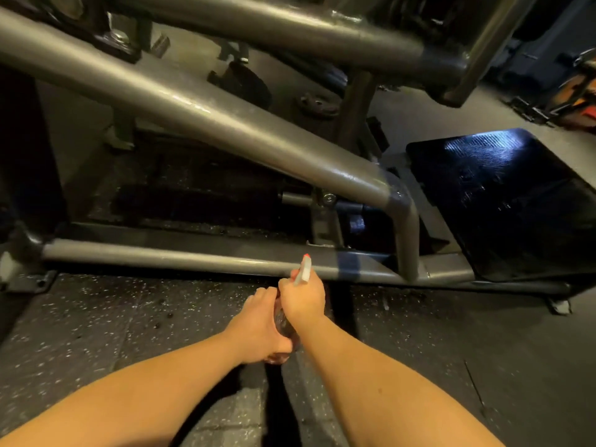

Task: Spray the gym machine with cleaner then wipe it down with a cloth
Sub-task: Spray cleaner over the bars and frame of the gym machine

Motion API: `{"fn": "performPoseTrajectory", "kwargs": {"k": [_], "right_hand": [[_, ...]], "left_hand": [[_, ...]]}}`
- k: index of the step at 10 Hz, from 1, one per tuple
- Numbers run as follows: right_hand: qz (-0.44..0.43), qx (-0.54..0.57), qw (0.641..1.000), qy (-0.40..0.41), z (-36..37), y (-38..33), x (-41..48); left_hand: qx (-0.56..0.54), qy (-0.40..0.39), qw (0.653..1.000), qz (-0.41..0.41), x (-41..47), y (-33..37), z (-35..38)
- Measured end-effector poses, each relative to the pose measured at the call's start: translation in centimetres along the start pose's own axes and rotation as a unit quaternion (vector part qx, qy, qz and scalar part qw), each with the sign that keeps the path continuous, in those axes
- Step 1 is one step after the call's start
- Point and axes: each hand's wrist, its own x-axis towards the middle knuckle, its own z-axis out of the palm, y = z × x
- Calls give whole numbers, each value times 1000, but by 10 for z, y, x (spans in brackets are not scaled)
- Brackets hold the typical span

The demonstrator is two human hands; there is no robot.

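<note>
Bare forearms [371, 366] come up from the bottom edge and converge just below the centre of the frame. The left hand [258, 327] lies on its side with fingers and thumb curled round the dark body of the spray bottle [283, 321]. The right hand [304, 298], just above it, wraps the bottle's neck; whether a finger is on the trigger cannot be told. The white nozzle [303, 269] with its red tip points up the frame and overlaps the lower rail [161, 255] of the gym machine [193, 114].

That grey rail runs level across the middle, from a floor bracket at the left edge to a bent upright tube [408, 240] right of centre. A thick diagonal tube climbs from that bend towards the upper left. A glossy black platform [516, 201] sits at the right. Speckled rubber floor [96, 333] lies open on both sides of the arms. Weight plates [316, 104] lie beyond, upper centre.
</note>
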Motion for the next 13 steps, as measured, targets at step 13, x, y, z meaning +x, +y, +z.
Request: {"fn": "performPoseTrajectory", "kwargs": {"k": [13], "right_hand": [[16, 16, 999, 30, -324, -431, -366]], "left_hand": [[-40, -35, 998, 31, -307, 432, -342]]}}
